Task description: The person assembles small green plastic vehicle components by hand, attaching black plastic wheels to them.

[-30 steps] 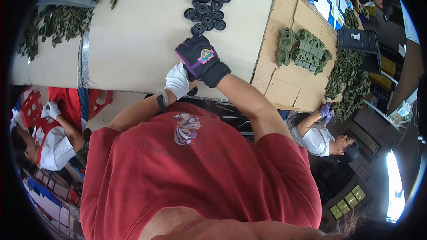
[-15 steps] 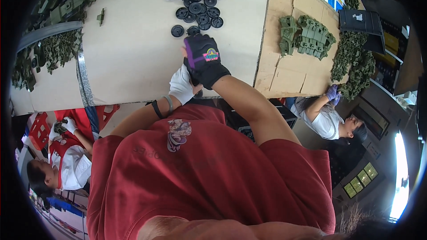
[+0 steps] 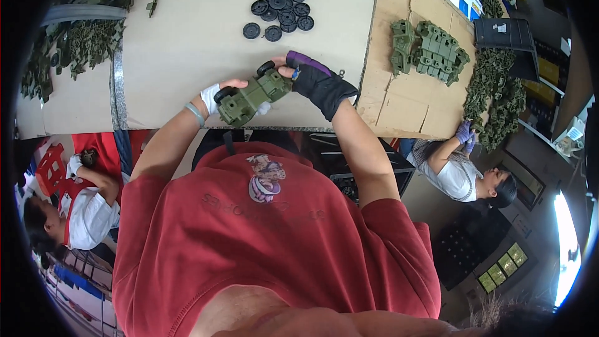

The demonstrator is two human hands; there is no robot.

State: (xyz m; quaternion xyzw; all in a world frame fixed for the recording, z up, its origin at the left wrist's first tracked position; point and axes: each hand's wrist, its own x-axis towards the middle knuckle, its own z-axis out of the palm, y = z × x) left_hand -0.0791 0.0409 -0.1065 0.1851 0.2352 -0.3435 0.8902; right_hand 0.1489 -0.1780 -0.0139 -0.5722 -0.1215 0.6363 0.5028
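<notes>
A green toy military vehicle (image 3: 254, 97) is held up over the near edge of the table, tilted. Two black wheels show on its far side, one at each end. White-gloved, my left hand (image 3: 214, 95) grips the left end beside one wheel. On the other end, my right hand (image 3: 317, 84), in a black fingerless glove with purple trim, has its fingers closed near the other wheel (image 3: 266, 67). The vehicle's near side and some fingers are hidden. Beyond my hands lies a loose group of black wheels (image 3: 277, 1).
Green vehicle bodies (image 3: 437, 53) stand on the cardboard (image 3: 409, 109) at right, beside heaps of small green parts (image 3: 496, 90). More green parts (image 3: 93, 43) are piled at far left. Two co-workers sit at the table, a person (image 3: 452, 175) at right and another (image 3: 87, 212) at left.
Both hands have moved apart from their overlapped pose near my body, and the toy vehicle has come into view between them. The right hand has turned and shifted right.
</notes>
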